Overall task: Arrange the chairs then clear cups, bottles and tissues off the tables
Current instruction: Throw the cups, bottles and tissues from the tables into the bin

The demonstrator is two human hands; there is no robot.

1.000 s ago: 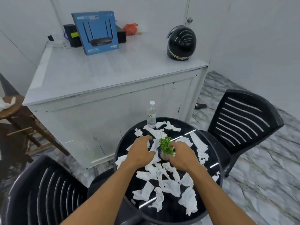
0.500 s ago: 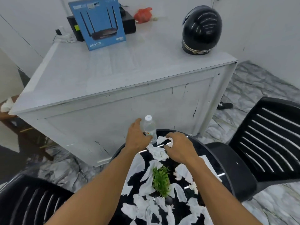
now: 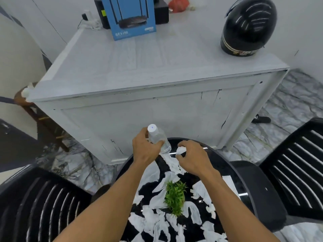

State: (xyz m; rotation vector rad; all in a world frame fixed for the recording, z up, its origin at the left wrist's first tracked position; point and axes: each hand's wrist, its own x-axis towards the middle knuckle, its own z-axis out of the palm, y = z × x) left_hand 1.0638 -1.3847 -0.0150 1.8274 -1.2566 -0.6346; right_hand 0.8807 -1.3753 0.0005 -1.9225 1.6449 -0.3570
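My left hand (image 3: 144,149) grips a clear plastic water bottle (image 3: 158,137) with a white cap, tilted and lifted above the far edge of the round black table (image 3: 225,158). Just right of it, my right hand (image 3: 194,159) pinches a crumpled white tissue (image 3: 180,151). Several torn white tissues (image 3: 155,219) lie scattered over the tabletop around a small green plant (image 3: 174,194). A black slatted chair (image 3: 293,173) stands to the table's right and another black chair (image 3: 35,203) to its left.
A white cabinet (image 3: 157,105) stands right behind the table, carrying a blue router box (image 3: 129,16), a black helmet (image 3: 248,27), a black box and a red bag. A wooden stool (image 3: 26,102) is at the left. The floor is marbled grey.
My left hand closed round the bottle and lifted it, tilted, off the table. My right hand picked up a tissue at the far edge. The view moved forward.
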